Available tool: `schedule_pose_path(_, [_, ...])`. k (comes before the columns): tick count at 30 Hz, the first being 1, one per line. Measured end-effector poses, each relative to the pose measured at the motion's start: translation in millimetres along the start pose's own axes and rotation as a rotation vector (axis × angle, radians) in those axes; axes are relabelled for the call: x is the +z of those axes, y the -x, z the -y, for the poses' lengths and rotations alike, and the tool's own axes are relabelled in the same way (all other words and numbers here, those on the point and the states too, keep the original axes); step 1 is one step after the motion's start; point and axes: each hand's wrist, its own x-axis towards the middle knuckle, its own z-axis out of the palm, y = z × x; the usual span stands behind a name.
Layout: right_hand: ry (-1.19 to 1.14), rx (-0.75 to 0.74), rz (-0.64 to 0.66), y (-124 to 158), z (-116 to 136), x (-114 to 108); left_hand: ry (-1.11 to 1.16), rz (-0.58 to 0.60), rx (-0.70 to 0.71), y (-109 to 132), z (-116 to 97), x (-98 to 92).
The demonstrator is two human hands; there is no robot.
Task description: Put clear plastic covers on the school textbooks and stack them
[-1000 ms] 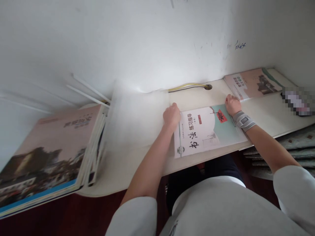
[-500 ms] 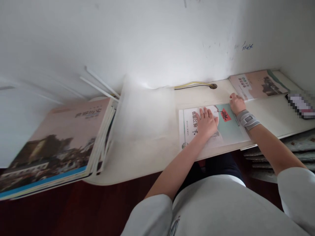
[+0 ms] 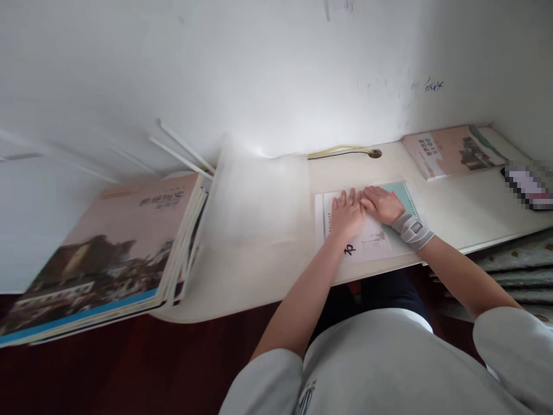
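Note:
A white and teal exercise book lies flat on the white desk in front of me. My left hand rests flat on its cover, fingers stretched out. My right hand, with a grey wrist band below it, lies flat on the same cover just to the right, touching the left hand. Neither hand holds anything.
A translucent plastic sleeve lies left of the book. Further left a stack of large pink-covered books hangs over the desk's edge. Another pink book lies at the back right by the wall. A yellow cable enters a desk hole.
My left hand left the book's left edge and went flat onto the cover. My right hand slid from the book's far right corner to the cover beside the left hand.

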Motion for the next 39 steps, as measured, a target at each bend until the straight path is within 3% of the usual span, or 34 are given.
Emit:
schedule_pose_path(5, [0.14,0.115,0.125,14.1,-35.9,-12.4,-0.024,-0.02,-0.1,-2.7,23.8,-2.7])
schedule_pose_path(12, [0.174,0.247,0.082,15.6,-46.3,-14.8,-0.054,-0.03,-0.204,-0.8,51.8,-5.2])
schedule_pose_path(17, [0.162,0.32,0.04,14.9,-48.1,-14.1,-0.06,-0.199,-0.32,4.5,78.3,-6.1])
schedule_pose_path(23, [0.212,0.277,-0.02,16.2,-45.0,-8.0,0.432,-0.366,-0.373,5.8,80.4,-9.6])
schedule_pose_path(27, [0.224,0.121,-0.012,10.4,-31.7,-4.5,0.606,-0.415,-0.383,0.9,87.8,-16.4])
schedule_pose_path(30, [0.2,-0.001,-0.007,0.7,-18.5,-4.9,0.754,-0.406,-0.386,-2.8,92.0,-21.6])
schedule_pose_path(33, [0.132,-0.043,-0.018,-11.3,-11.2,-10.0,1.064,-0.343,-0.337,-4.4,91.5,-28.7])
schedule_pose_path(36, [0.058,-0.071,-0.015,-22.9,-12.4,-20.8,1.42,-0.3,-0.263,-4.1,89.2,-38.5])
schedule_pose_path(39, [-0.033,-0.137,0.01,-31.0,-18.5,-35.8,1.527,-0.289,-0.232,-2.6,87.6,-47.1])
